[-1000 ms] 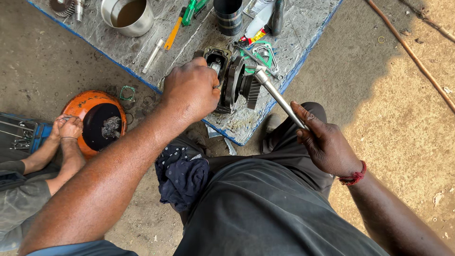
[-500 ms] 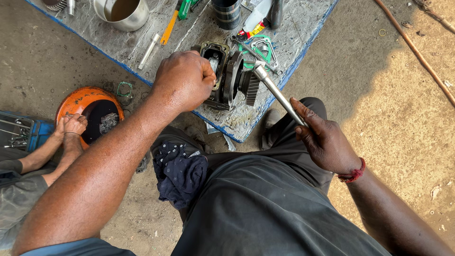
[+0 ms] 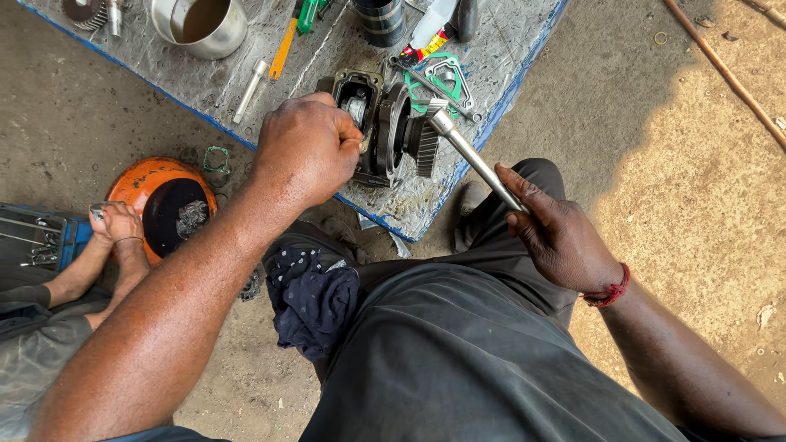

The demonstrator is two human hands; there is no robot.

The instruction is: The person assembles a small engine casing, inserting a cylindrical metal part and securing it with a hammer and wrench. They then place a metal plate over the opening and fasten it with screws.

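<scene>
Over tarp [image 3: 508, 74], left hand [image 3: 304, 151] steadies gearbox [image 3: 385, 131], right hand [image 3: 557, 237] levers wrench [image 3: 475, 160].

Two of the person's own hands show, the left hand [image 3: 307, 151] and the right hand [image 3: 561, 237], and at the near left another person's pair of hands [image 3: 115, 223]. On the tabletop [image 3: 508, 74] lie one gear housing [image 3: 372, 123], one steel cup [image 3: 205, 24] and one black cylinder [image 3: 382, 20]. There is one metal bar [image 3: 475, 160], one orange bowl [image 3: 164, 205] and one dark cloth [image 3: 315, 299].

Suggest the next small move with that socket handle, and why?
Probably swing the metal handle a short stroke: the right hand grips its lower end, its head sits at the toothed gear, and the left hand braces the housing.
</scene>
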